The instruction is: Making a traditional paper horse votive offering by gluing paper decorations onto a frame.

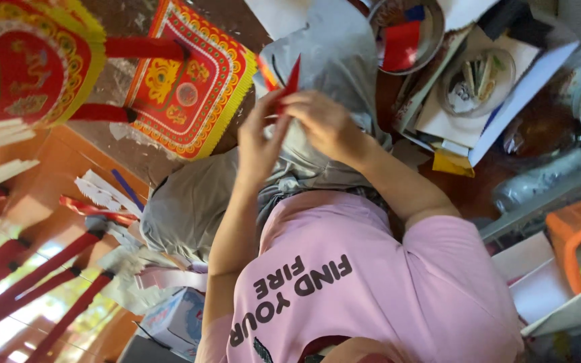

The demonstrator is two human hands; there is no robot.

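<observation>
Both my hands are raised over my lap, which is in grey trousers (pixel 189 202), and they meet on a small red paper strip (pixel 291 79) with a pointed tip. My left hand (pixel 258 144) pinches its lower part with the fingers pointing up. From the right, my right hand (pixel 324 122) grips the same strip, fingers curled onto it. An orange edge of paper (pixel 266 72) shows just behind the strip. My pink shirt (pixel 371 296) fills the bottom of the view.
A red and yellow fringed paper ornament (pixel 186 81) lies on the floor at upper left, a larger one (pixel 28 60) beside it. Red sticks (pixel 42 289) lie lower left. A metal bowl (pixel 432 37) with red paper, a clear round dish (pixel 477 82), an orange stool (pixel 576 225) and a box (pixel 176 319) surround me.
</observation>
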